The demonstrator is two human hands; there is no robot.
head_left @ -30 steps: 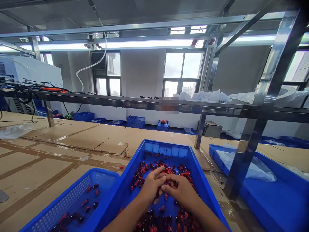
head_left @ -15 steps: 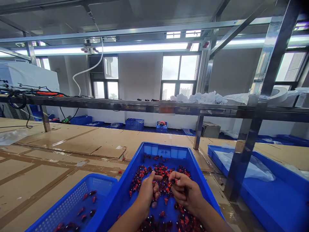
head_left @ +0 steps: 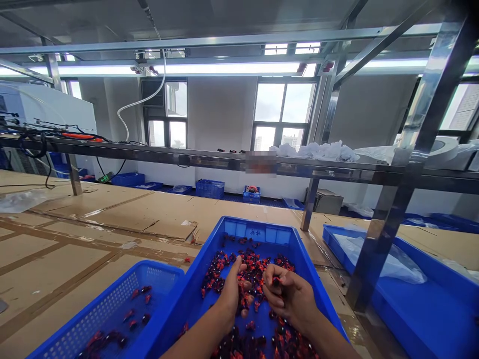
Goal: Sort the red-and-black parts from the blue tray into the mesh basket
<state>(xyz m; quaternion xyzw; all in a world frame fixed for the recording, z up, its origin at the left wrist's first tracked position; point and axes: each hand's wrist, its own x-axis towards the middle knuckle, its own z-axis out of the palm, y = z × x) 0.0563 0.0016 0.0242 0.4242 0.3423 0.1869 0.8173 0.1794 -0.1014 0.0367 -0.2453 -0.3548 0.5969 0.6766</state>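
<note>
- Where the deep blue tray (head_left: 258,227) reaches up from the bottom centre of the frame, both hands hover over it, probably so that anything slipping would drop back inside.
- The right hand (head_left: 301,306) is pinching a dark piece (head_left: 276,281) between thumb and fingers, near the fingertips, which leaves part of it in sight.
- The left hand (head_left: 226,299) is just beside it, half open, thumb raised, palm turned inward; I can't tell whether the red bits at its fingers are cupped there or lie behind.
- Small red-and-black pieces (head_left: 254,262) are heaped in that tray, beyond the hands and below them.
- At lower left, a perforated basket (head_left: 162,266) sits right alongside, within easy reach I'd say, with a few similar pieces (head_left: 129,315) scattered on its floor.
- Over at right, past a steel post (head_left: 377,239), another blue tray (head_left: 430,319) holds clear plastic (head_left: 400,267).
- Cardboard (head_left: 130,212) taped over the tabletop likely shields it.
</note>
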